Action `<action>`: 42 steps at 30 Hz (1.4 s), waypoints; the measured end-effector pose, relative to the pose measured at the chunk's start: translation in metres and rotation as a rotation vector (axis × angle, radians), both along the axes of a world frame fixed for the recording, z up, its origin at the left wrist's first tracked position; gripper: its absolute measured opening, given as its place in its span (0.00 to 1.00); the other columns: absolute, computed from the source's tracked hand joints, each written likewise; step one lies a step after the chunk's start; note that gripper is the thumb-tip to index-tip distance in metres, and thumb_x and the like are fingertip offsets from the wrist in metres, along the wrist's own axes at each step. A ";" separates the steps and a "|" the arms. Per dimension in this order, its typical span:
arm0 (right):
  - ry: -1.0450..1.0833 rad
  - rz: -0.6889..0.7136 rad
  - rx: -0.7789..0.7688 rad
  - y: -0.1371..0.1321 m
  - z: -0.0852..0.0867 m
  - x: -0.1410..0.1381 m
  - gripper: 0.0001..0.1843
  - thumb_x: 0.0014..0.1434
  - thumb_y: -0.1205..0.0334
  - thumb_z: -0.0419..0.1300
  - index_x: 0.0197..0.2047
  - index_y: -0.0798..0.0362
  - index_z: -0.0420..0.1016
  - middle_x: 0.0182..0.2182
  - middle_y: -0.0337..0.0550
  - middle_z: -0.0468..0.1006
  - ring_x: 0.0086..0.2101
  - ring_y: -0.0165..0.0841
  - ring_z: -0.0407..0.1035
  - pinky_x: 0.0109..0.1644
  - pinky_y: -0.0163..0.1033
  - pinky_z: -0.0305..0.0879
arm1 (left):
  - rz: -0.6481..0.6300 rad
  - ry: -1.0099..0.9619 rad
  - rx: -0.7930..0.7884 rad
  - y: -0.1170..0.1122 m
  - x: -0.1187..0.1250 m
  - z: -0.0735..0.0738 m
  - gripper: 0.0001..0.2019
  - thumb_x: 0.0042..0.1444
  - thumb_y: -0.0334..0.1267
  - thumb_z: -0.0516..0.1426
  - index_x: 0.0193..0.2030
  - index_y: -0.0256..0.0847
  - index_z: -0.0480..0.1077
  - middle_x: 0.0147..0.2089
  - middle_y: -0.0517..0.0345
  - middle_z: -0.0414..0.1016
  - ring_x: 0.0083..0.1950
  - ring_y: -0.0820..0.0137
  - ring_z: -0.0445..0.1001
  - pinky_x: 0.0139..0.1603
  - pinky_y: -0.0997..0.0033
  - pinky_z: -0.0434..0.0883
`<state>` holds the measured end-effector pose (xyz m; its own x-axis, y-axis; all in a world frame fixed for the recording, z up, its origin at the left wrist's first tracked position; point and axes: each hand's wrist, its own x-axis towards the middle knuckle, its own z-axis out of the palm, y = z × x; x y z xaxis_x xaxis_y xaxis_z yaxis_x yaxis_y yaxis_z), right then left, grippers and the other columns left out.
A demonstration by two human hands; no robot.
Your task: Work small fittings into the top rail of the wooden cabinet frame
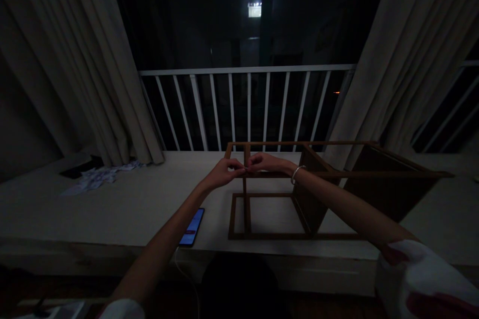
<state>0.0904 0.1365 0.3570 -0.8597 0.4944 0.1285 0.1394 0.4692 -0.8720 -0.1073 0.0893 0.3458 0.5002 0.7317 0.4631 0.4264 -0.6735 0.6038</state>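
A brown wooden rack (277, 236) with shelf panels lies on its side on the pale window ledge (213, 199). At its left end, over the upper rail by a crosspiece, both my hands meet fingertip to fingertip. My left hand (222, 173) is closed in a pinch, thumb and forefinger pointing right. My right hand (267, 162), with a silvery bangle on the wrist, pinches from the other side. A tiny pale thing shows between the fingertips, too small and dark to name. The right forearm passes over the rack's long rail.
A lit phone (192, 229) with a white cable (187, 276) lies by the ledge's front edge, near my left forearm. Crumpled papers (99, 177) lie at the far left beneath a curtain (93, 60). White railings (249, 69) cross the dark window behind. The room is dim.
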 end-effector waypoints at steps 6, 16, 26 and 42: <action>0.013 -0.053 -0.006 0.001 0.000 -0.001 0.08 0.47 0.61 0.57 0.26 0.59 0.67 0.23 0.36 0.67 0.26 0.23 0.61 0.32 0.31 0.56 | -0.020 -0.027 -0.049 0.001 0.000 -0.001 0.11 0.49 0.42 0.54 0.30 0.35 0.70 0.29 0.58 0.71 0.32 0.73 0.67 0.35 0.73 0.64; 0.055 -0.089 -0.013 0.000 0.001 -0.001 0.06 0.47 0.64 0.55 0.26 0.58 0.66 0.23 0.35 0.67 0.26 0.23 0.60 0.33 0.31 0.57 | 0.004 -0.033 -0.074 0.002 0.000 -0.003 0.11 0.47 0.43 0.55 0.30 0.36 0.70 0.29 0.58 0.71 0.32 0.73 0.67 0.36 0.73 0.63; 0.110 -0.242 0.043 0.009 -0.010 -0.005 0.20 0.41 0.55 0.63 0.34 0.57 0.63 0.28 0.36 0.68 0.28 0.23 0.63 0.34 0.32 0.61 | 0.059 -0.045 -0.064 0.002 0.002 -0.004 0.11 0.46 0.43 0.56 0.27 0.36 0.69 0.27 0.59 0.71 0.31 0.74 0.67 0.35 0.72 0.62; 0.156 -0.250 0.152 0.006 -0.005 -0.003 0.18 0.43 0.52 0.61 0.30 0.59 0.70 0.28 0.40 0.72 0.30 0.26 0.65 0.37 0.35 0.61 | 0.035 -0.072 -0.114 0.001 0.003 -0.001 0.12 0.43 0.44 0.59 0.25 0.35 0.71 0.27 0.58 0.72 0.31 0.73 0.68 0.35 0.73 0.64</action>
<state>0.0877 0.1428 0.3521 -0.6779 0.6529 0.3379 0.1368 0.5637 -0.8146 -0.1044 0.0907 0.3446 0.4420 0.7980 0.4096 0.4011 -0.5843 0.7055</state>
